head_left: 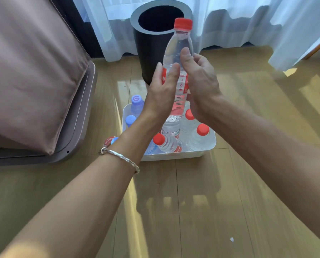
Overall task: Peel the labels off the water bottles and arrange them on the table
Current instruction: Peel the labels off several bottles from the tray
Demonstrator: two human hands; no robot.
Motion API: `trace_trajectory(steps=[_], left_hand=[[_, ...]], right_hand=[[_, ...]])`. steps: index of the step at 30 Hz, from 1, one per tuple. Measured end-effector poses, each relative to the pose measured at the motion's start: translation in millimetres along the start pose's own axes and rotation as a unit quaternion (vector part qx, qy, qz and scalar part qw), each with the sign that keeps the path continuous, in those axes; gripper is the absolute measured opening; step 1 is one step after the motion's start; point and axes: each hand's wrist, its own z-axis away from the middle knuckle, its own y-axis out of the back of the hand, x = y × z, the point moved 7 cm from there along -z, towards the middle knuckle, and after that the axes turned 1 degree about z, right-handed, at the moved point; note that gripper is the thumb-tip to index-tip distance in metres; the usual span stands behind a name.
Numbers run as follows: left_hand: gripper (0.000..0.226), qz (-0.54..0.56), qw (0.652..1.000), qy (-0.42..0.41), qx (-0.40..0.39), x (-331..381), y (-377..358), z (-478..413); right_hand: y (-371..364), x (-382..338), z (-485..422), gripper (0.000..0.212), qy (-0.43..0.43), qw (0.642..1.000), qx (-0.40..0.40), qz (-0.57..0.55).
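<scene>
Nearest, two bare forearms are reaching forward over a glossy wooden floor (211, 202), and a thin silver bracelet (122, 157) is hanging on the left wrist. Beyond it, a white plastic tub (210, 146) is sitting on the floor and holding clear bottles. Among them are red-capped bottles (169, 144) with red label bands and lilac-capped bottles (137, 107), one cap showing a G-like swirl.

Above the tub, both hands are holding one clear water bottle (177, 45) upright, and it is wearing a ribbed red cap (183, 22). Its red label (182, 81) is carrying small white marks, too blurred to read. The grip of the left hand (163, 90) is closing around the label, thumb in front. The grip of the right hand (200, 84) is curling around the bottle too, its thumb pressing on the bare plastic above the label.

Behind, a dark round bin (151, 58) with a thick grey rim is standing before sheer white curtains (248, 21).
</scene>
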Motion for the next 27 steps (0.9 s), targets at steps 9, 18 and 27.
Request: trace_trajectory(steps=[9, 18, 27], left_hand=[[0.034, 0.024, 0.999, 0.036, 0.02, 8.5, -6.6, 2.3], [0.034, 0.058, 0.994, 0.071, 0.056, 8.0, 0.5, 1.9], [0.036, 0.129, 0.988, 0.068, 0.048, 7.2, 12.2, -3.7]], right_hand=[[4.5, 2.6, 2.1, 0.035, 0.053, 0.996, 0.067, 0.01], [-6.8, -3.5, 6.9, 0.024, 0.087, 0.996, 0.023, 0.023], [-15.0, -13.7, 10.7, 0.015, 0.074, 0.996, -0.049, 0.023]])
